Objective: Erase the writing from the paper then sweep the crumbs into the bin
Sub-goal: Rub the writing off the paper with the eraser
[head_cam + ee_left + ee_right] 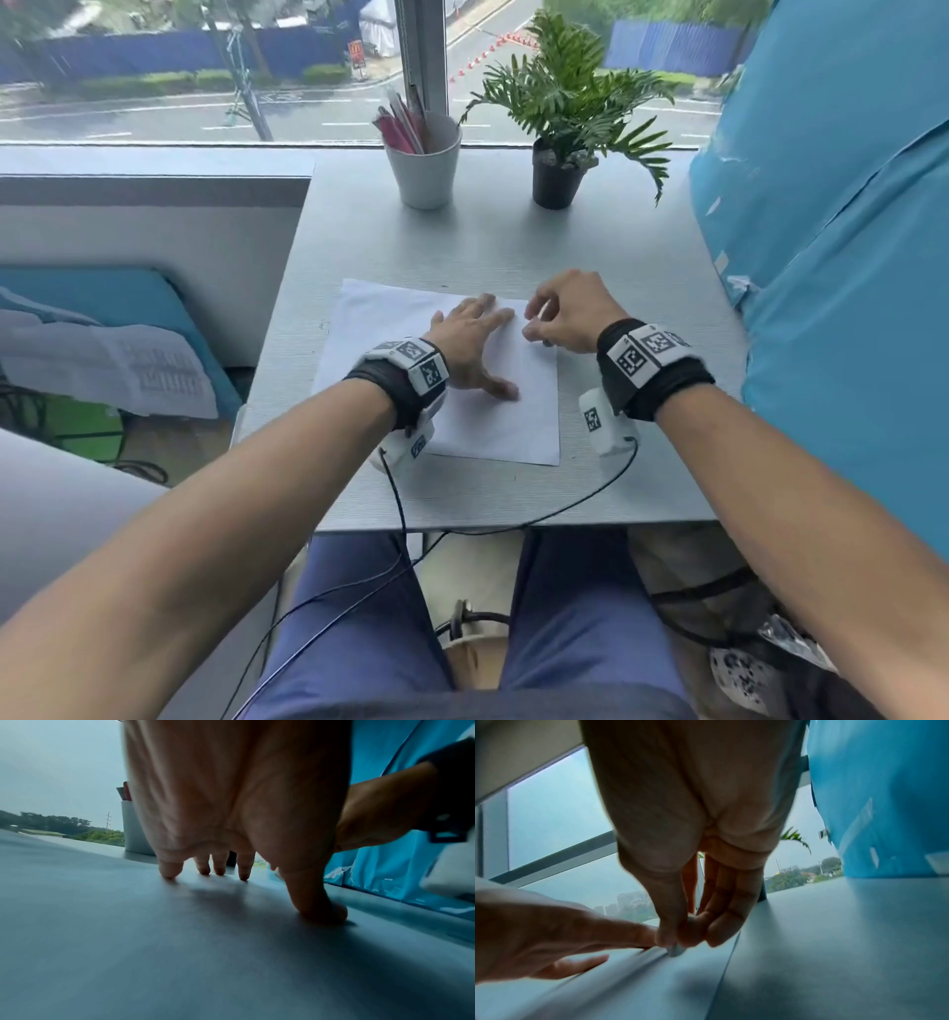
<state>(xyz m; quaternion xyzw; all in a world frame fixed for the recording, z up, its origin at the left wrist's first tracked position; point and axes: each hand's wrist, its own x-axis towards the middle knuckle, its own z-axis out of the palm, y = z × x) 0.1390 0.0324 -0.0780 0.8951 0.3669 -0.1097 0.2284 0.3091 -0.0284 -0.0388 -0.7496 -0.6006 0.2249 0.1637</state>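
Note:
A white sheet of paper (493, 421) lies in the middle of the grey table (616, 246). My left hand (475, 342) lies flat on the paper (128, 943) with fingers spread, and the fingertips (168, 872) press it down. My right hand (560, 313) is at the sheet's far right corner and pinches a small pale eraser (676, 950) between thumb and fingers, its end on the paper (641, 983). In the right wrist view the left hand (552, 939) sits just beside it. No writing or crumbs can be made out.
A white cup (423, 164) of pens and a potted plant (560, 133) stand at the table's far edge by the window. Blue fabric (842, 267) hangs along the right side. A black bin (770, 647) with a liner stands on the floor at lower right. Cables run off the near edge.

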